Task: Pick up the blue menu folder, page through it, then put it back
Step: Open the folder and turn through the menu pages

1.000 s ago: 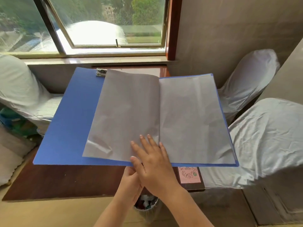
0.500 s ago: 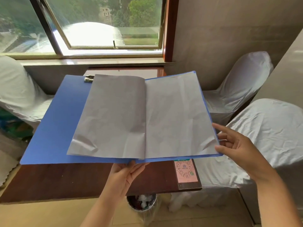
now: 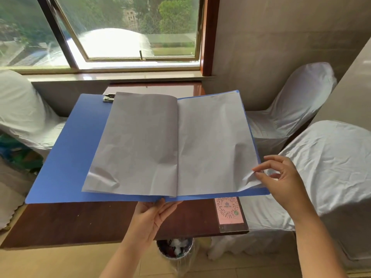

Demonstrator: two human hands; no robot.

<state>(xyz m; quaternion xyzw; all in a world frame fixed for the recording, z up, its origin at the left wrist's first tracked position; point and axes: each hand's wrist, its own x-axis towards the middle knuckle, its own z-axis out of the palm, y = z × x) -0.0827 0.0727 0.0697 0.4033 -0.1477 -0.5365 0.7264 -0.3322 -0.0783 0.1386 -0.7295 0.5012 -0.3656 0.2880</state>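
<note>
Head view: right hand [image 3: 285,183] fingers [image 3: 261,167] pinch the right page [image 3: 212,145] at its near-right corner; left hand [image 3: 152,215] grips the blue menu folder [image 3: 66,157] under its spine.

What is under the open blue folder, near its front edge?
Under the blue folder show the left hand, the brown table and a pink QR card. The folder hides the table's middle.

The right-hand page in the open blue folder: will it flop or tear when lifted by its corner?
Likely floppy: the right-hand page already buckles where the right hand pinches its corner. Creases suggest thin, light paper. Tearing seems possible if yanked.
</note>
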